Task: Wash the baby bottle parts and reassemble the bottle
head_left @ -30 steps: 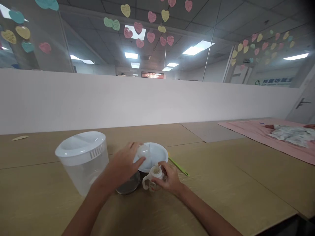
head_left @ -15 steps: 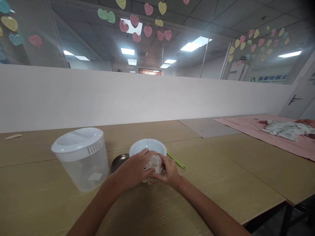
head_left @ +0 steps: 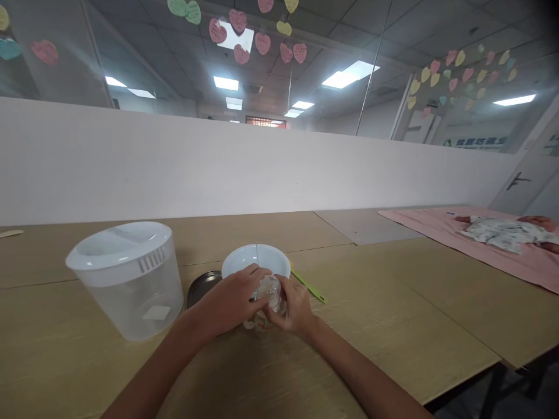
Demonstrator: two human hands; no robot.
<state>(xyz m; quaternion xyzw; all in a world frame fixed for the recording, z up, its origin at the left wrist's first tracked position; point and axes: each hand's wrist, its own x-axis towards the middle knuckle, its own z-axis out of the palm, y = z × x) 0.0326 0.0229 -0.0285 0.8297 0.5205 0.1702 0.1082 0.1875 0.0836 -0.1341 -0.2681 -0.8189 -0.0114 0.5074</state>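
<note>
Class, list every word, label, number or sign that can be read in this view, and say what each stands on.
Green lettering on the sign on the far glass wall: too blurred to read.
Handwriting on the paper hearts: too small to read.
Red marks on the baby bottle: too small to read.

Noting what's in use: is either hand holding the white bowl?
No, the left hand and right hand hold a clear baby bottle in front of the white bowl.

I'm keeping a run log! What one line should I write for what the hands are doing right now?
left hand: on baby bottle | right hand: on same bottle | behind: white bowl | to left: lidded plastic tub
</note>
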